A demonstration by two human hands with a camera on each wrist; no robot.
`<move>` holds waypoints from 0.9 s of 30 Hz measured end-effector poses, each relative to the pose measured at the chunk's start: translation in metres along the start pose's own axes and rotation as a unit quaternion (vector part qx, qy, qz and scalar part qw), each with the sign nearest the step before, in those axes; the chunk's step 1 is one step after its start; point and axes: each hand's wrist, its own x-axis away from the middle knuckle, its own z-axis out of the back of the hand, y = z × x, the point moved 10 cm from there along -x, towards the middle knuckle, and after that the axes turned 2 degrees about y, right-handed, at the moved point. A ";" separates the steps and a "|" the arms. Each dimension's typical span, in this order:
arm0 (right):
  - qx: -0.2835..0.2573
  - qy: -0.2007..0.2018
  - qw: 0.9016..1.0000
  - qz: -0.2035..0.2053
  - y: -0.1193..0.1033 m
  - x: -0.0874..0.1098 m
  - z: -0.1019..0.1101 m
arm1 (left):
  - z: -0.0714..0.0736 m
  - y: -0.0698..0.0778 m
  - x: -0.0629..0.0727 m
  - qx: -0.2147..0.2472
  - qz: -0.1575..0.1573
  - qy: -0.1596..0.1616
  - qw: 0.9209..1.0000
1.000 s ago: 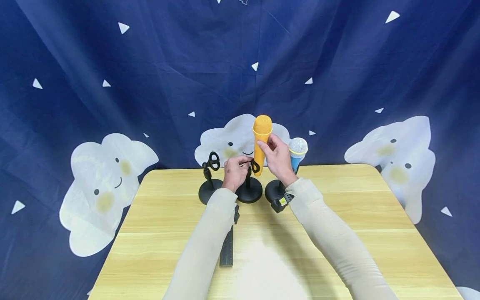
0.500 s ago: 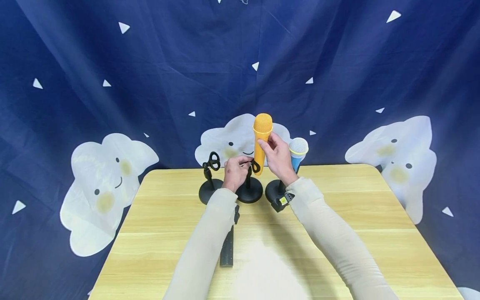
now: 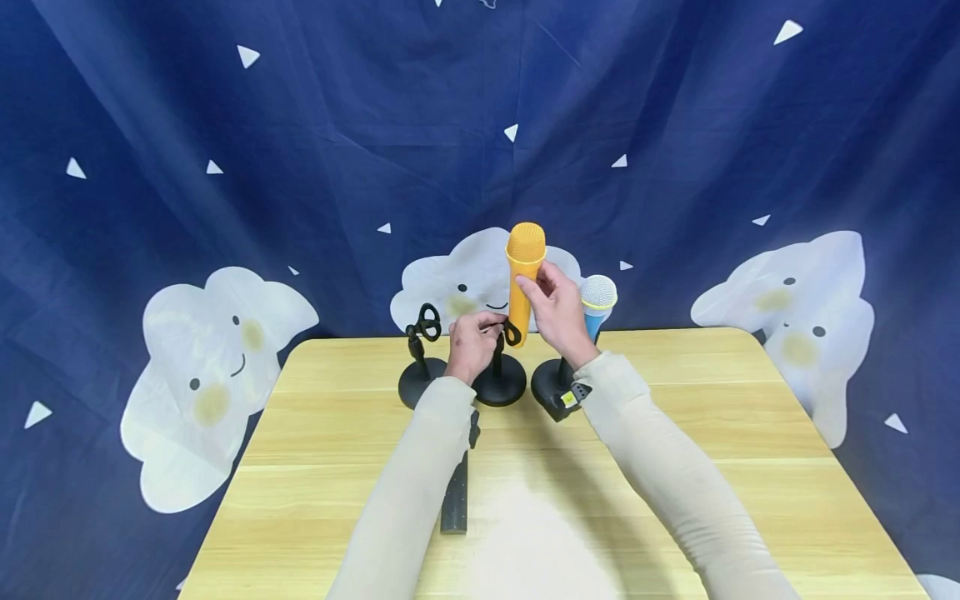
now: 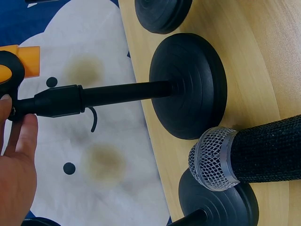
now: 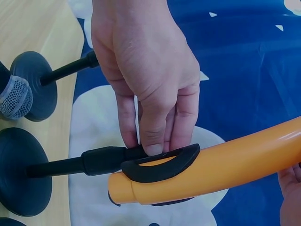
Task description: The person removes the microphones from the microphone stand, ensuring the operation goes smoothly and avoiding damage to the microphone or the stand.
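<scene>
My right hand (image 3: 558, 312) holds an orange microphone (image 3: 527, 243) by its body, mesh head upward, above the middle of three black microphone stands (image 3: 501, 383). My left hand (image 3: 471, 342) pinches the top of that stand just below its clip. In the right wrist view, the black clip (image 5: 160, 175) goes around the lower end of the orange microphone, which pokes out past it. Only part of my right hand (image 5: 292, 197) shows at that view's edge. From the left wrist, the stand's pole (image 4: 117, 93) runs straight down to its round base.
At the left is another stand (image 3: 420, 382) with a bare double-loop clip. A blue microphone (image 3: 597, 296) with a white head sits in the right stand, partly behind my right hand. A black microphone (image 4: 263, 153) with a silver mesh head lies on the wooden table (image 3: 337, 467).
The orange microphone and my right hand have risen very slightly. My left hand stays in place at the stand's top.
</scene>
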 end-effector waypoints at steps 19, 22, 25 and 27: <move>-0.013 0.000 1.000 0.002 -0.005 -0.003 0.001 | 0.001 0.000 0.000 -0.001 -0.002 0.004 1.000; -0.015 -0.003 1.000 -0.001 -0.005 -0.003 0.001 | 0.001 0.000 0.000 -0.002 -0.003 0.004 1.000; -0.012 -0.005 1.000 -0.004 -0.007 -0.003 0.001 | 0.000 0.000 0.000 -0.003 -0.001 0.002 1.000; -0.004 -0.008 1.000 -0.006 -0.018 0.000 0.001 | 0.000 -0.001 0.001 -0.002 0.002 0.002 1.000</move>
